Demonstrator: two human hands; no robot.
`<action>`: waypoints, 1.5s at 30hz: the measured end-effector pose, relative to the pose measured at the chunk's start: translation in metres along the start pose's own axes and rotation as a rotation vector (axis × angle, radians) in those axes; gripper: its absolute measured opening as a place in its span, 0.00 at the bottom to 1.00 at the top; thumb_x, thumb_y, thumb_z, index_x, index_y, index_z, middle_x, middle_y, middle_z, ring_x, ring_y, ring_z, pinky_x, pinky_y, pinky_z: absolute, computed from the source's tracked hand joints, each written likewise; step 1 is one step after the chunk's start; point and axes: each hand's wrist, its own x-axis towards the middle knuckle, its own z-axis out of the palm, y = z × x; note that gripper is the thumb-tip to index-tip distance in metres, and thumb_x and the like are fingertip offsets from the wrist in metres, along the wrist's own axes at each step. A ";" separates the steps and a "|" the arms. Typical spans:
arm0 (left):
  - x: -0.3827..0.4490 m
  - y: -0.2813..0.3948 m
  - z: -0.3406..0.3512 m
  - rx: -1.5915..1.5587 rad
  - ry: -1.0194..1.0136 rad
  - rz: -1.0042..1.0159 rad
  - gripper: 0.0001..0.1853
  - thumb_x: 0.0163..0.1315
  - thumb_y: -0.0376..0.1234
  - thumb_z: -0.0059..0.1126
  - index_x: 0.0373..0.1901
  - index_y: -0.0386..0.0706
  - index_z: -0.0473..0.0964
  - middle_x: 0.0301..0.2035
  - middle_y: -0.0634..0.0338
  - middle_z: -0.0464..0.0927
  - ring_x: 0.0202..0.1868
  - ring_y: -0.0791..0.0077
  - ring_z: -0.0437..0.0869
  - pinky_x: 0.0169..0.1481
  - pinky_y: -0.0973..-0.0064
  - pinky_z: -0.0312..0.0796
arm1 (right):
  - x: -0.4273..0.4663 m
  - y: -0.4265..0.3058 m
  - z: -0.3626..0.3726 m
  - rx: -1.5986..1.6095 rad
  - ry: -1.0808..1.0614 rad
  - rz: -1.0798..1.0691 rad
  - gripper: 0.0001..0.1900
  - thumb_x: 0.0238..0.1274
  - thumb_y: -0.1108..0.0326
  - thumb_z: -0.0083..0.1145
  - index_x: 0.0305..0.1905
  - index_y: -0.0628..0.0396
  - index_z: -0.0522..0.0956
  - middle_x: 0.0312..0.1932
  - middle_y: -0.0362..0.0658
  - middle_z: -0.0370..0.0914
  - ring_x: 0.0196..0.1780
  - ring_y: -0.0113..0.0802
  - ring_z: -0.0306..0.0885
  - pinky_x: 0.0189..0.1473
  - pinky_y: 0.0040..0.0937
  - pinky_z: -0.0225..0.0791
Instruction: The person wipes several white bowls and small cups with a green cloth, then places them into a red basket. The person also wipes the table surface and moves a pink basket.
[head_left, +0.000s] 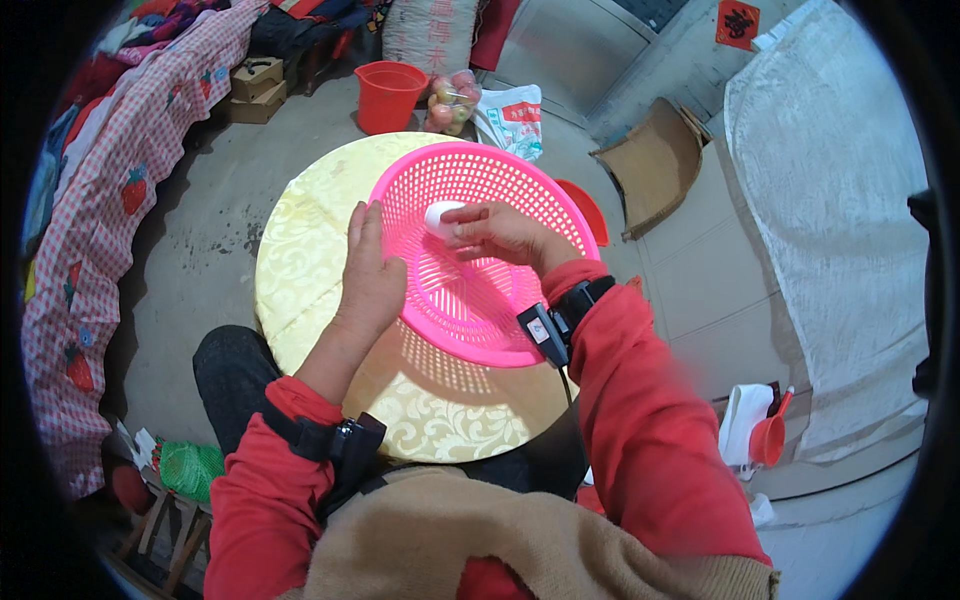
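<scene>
A round pink plastic colander basket (480, 356) rests on a small round table covered with a yellow patterned cloth (315, 247). My left hand (373, 281) steadies the basket's left rim, its fingers along the outer side and the thumb over the edge. Inside the basket, near its left wall, is a white egg-shaped object (442, 218). The fingertips of my right hand (499, 234) are on the right side of that object and hide part of it. Wrist straps with small dark devices sit on both forearms.
Beyond the table stand a red bucket (388, 97), a bag of apples (452, 103) and a white plastic bag (514, 120). Part of a red basin (583, 210) shows behind the basket. Curved cardboard (656, 165) leans at right; a checked cloth (150, 165) hangs at left.
</scene>
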 end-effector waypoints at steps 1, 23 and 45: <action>0.000 -0.004 0.001 0.009 0.004 0.007 0.36 0.50 0.23 0.43 0.66 0.32 0.52 0.66 0.39 0.49 0.68 0.49 0.52 0.71 0.67 0.50 | -0.008 -0.005 -0.004 0.031 0.025 -0.016 0.21 0.60 0.72 0.55 0.59 0.62 0.69 0.52 0.45 0.73 0.53 0.33 0.74 0.52 0.34 0.73; 0.022 -0.015 -0.024 -0.141 -0.135 -0.213 0.30 0.60 0.27 0.44 0.66 0.33 0.54 0.61 0.51 0.63 0.58 0.63 0.69 0.61 0.70 0.64 | -0.380 0.387 -0.114 0.483 1.580 -0.451 0.06 0.52 0.79 0.57 0.35 0.60 0.74 0.26 0.39 0.73 0.27 0.27 0.73 0.30 0.21 0.66; 0.020 0.001 -0.053 0.154 -0.138 -0.266 0.32 0.60 0.38 0.45 0.67 0.40 0.57 0.66 0.51 0.55 0.64 0.57 0.61 0.65 0.64 0.58 | -0.304 0.617 -0.109 -0.397 1.252 0.948 0.26 0.51 0.73 0.48 0.59 0.50 0.63 0.39 0.54 0.79 0.45 0.52 0.78 0.46 0.51 0.68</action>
